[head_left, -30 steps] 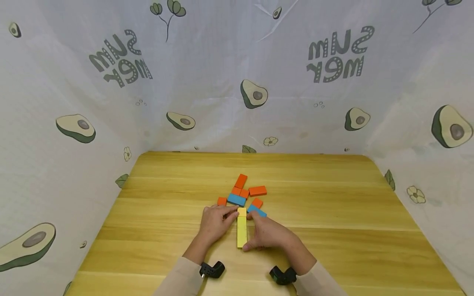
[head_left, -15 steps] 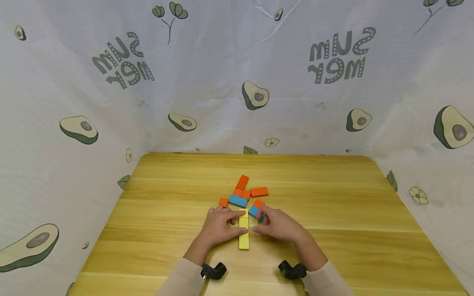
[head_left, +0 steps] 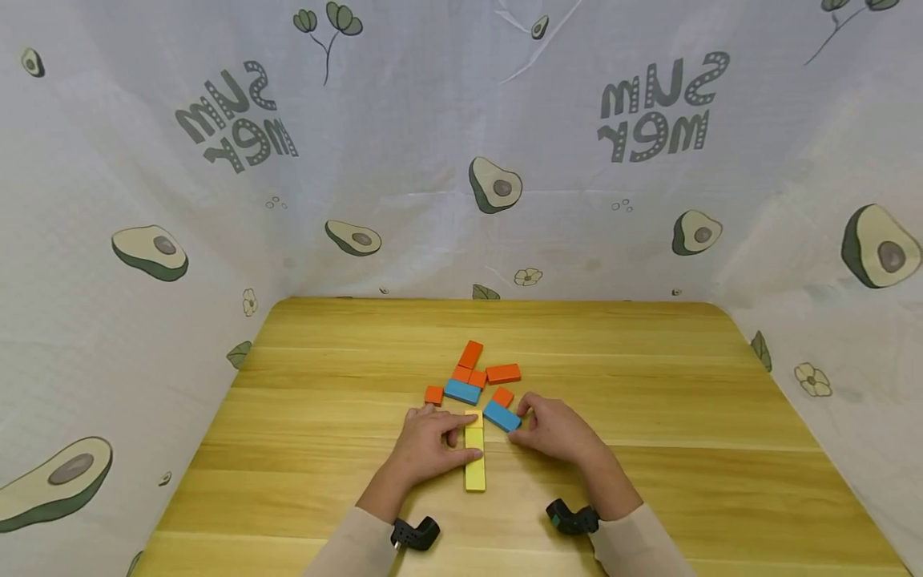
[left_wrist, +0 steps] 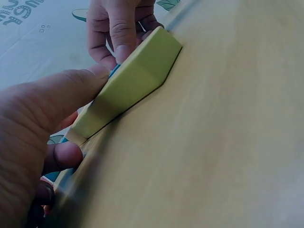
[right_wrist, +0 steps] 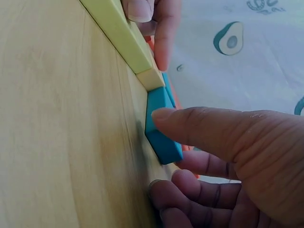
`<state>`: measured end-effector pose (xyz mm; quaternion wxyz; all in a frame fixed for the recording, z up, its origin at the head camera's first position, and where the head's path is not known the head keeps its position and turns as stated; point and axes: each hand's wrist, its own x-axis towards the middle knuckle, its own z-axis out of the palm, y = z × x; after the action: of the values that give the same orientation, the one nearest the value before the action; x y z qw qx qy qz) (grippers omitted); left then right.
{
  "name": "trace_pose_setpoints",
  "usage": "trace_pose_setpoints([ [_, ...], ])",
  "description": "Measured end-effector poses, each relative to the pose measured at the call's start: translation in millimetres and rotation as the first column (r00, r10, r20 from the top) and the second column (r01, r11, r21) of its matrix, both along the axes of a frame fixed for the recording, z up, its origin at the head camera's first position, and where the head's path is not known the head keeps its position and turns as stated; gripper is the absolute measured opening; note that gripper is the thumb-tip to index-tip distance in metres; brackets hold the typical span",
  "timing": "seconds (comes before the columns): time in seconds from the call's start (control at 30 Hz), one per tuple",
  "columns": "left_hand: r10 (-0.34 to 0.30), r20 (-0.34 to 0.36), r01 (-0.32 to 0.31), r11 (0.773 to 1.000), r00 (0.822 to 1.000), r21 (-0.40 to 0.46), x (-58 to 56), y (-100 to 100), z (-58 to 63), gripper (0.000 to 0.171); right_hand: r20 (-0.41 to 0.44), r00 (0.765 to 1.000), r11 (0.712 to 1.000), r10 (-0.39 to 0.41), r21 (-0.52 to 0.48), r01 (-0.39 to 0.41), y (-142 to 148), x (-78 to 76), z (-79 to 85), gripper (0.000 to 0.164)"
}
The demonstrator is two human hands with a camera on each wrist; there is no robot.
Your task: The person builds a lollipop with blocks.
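My left hand (head_left: 429, 445) rests its index fingertip on a small yellow square block (head_left: 473, 424) and its thumb on the long yellow block (head_left: 475, 474) joined to its near end. Both blocks lie flat in one line. In the right wrist view, my right hand (right_wrist: 213, 147) pinches the right end of a blue block (right_wrist: 164, 147), thumb on the near side and index finger behind it. The blue block's left corner sits close to the small yellow block. Against its far side lies a small orange block (head_left: 503, 396).
Behind the yellow blocks lies another blue block (head_left: 462, 391) with small orange blocks (head_left: 461, 373) along its far side. A long orange block (head_left: 471, 353) points away, another orange block (head_left: 503, 373) lies to the right, and an orange square (head_left: 434, 395) to the left. Printed cloth surrounds the table.
My right hand has left the yellow blocks and moved right to the blue block's right end. My left hand's thumb and index finger have come onto the yellow blocks' tops.
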<state>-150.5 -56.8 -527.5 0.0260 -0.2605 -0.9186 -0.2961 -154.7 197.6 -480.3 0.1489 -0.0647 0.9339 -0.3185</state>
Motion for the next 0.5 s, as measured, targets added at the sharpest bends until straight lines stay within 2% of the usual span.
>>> trace_pose_setpoints([
  [0.27,-0.028,-0.014,0.029,0.999,1.000,0.041,5.0,0.7,-0.9,0.053,-0.045,0.999,1.000,0.016,0.022,-0.015,-2.1,-0.7,-3.7,0.025],
  [0.5,-0.045,0.021,0.044,0.998,0.999,0.055,10.3,2.9,-1.1,0.054,-0.104,0.994,0.999,0.034,0.033,-0.031,-1.2,-5.3,-9.4,0.022],
])
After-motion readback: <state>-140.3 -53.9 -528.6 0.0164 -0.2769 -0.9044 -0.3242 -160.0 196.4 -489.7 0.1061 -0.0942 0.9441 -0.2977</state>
